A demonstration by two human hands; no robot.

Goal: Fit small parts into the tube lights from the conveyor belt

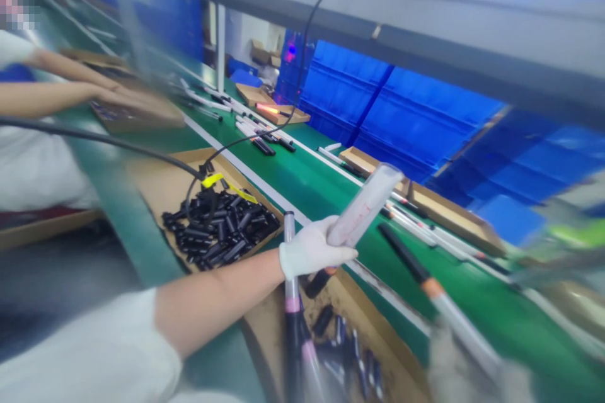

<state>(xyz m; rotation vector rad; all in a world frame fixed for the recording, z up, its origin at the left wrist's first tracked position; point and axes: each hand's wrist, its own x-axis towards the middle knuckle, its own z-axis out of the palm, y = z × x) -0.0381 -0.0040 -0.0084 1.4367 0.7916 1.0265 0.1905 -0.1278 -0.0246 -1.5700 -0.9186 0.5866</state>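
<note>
My left hand (pixel 312 249), in a white glove, is closed around a translucent white tube wand (pixel 366 204) with a black grip end, held tilted up to the right over the edge of the green conveyor belt (pixel 321 182). My right hand (pixel 466 371), also gloved and badly blurred, sits at the bottom right and seems to grip the white end of a second wand (pixel 425 277), whose black handle and orange ring point up-left across the belt. Two more wands (pixel 293 308) stand upright just below my left hand.
A cardboard tray (pixel 155 170) holds several small black cylinders (pixel 222 233); a nearer tray (pixel 265 334) holds a few more. A black cable (pixel 118 141) runs across. More wands (pixel 265 138) lie on the belt. A co-worker's arms (pixel 70 85) reach in at left. Blue crates (pixel 401 113) line the far side.
</note>
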